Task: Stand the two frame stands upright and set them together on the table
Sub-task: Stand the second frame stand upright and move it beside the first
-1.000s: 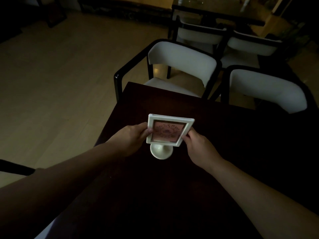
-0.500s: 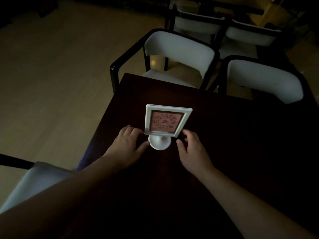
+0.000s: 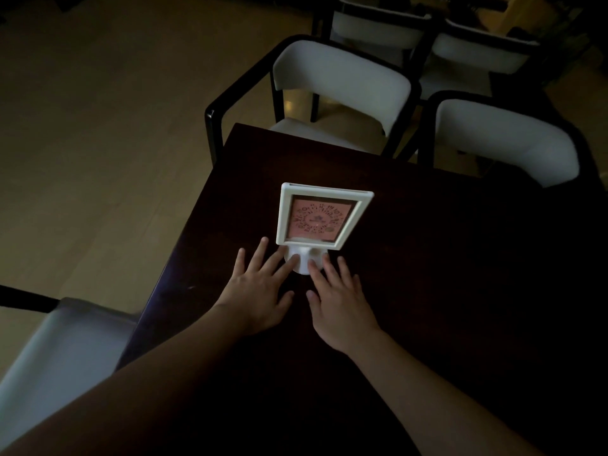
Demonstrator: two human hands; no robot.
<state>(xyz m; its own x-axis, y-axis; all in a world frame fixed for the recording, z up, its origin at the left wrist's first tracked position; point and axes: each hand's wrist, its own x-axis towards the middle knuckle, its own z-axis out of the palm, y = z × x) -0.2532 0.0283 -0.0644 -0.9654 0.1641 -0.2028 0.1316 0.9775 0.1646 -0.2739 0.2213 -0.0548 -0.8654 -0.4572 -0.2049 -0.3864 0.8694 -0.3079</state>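
A white frame stand (image 3: 320, 218) with a pink printed card stands upright on the dark table (image 3: 444, 258), near its far left corner. Its round white foot (image 3: 305, 262) rests on the tabletop. My left hand (image 3: 260, 291) lies flat with spread fingers, fingertips touching the foot from the left. My right hand (image 3: 339, 301) lies flat beside it, fingertips on the foot from the right. Only one frame stand is visible; whether a second stands behind it I cannot tell.
White-cushioned chairs with black frames (image 3: 339, 80) (image 3: 503, 139) stand along the table's far edge. Another chair seat (image 3: 56, 350) is at the near left. Light wooden floor (image 3: 98, 126) lies left of the table. The room is dim.
Both hands let go of the frame's sides, dropped to the table, then moved their fingertips onto the round foot. The stand now rests upright on the table.
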